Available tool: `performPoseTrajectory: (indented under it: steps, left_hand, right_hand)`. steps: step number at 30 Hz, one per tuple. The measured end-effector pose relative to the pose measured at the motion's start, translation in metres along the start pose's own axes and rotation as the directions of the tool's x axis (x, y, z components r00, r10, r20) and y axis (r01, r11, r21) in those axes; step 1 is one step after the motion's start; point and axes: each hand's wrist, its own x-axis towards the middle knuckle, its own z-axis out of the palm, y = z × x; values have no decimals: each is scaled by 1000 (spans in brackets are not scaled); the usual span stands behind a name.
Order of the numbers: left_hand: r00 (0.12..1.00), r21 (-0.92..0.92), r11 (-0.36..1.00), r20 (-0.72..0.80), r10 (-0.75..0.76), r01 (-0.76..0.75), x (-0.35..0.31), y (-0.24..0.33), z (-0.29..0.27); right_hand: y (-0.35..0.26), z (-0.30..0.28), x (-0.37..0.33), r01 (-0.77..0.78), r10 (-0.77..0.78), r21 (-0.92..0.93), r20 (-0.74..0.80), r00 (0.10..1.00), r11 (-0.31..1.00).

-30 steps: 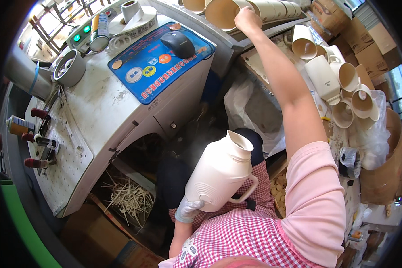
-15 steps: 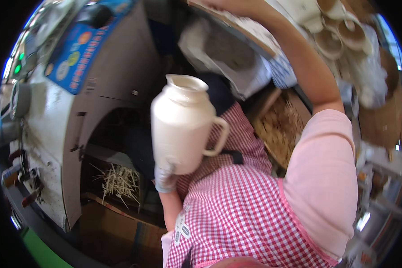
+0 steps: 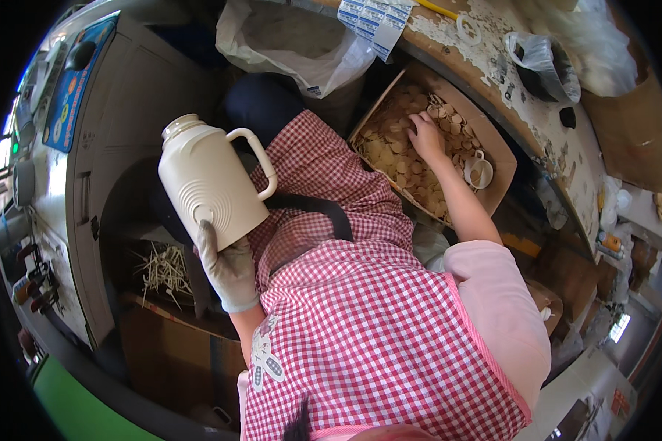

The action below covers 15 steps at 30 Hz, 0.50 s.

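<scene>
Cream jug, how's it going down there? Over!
Gloved left hand holding jug near base. Bare right hand in cardboard box of round discs. Small cup beside right forearm.

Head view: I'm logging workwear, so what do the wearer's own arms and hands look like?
The left hand wears a pale grey-white glove reaching the wrist; the forearm beyond it is bare. The right hand is ungloved, its forearm bare up to a short, plain, pale pink sleeve.

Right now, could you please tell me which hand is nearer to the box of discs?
Right: the right hand is in the box; the left hand, well outside, holds the cream jug.
</scene>
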Motion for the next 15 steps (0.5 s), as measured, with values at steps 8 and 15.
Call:
performPoseTrajectory:
  steps: [8,15]
  left_hand:
    - [997,-46,998,50,-50,52,-1,-4,6]
    - [976,187,974,197,91,-129,-17,-7,23]
  right_hand:
    - [1,-9,25,-25,29,217,-14,999,976]
    - [-237,-113,-13,-317,-330,914,389,860,252]
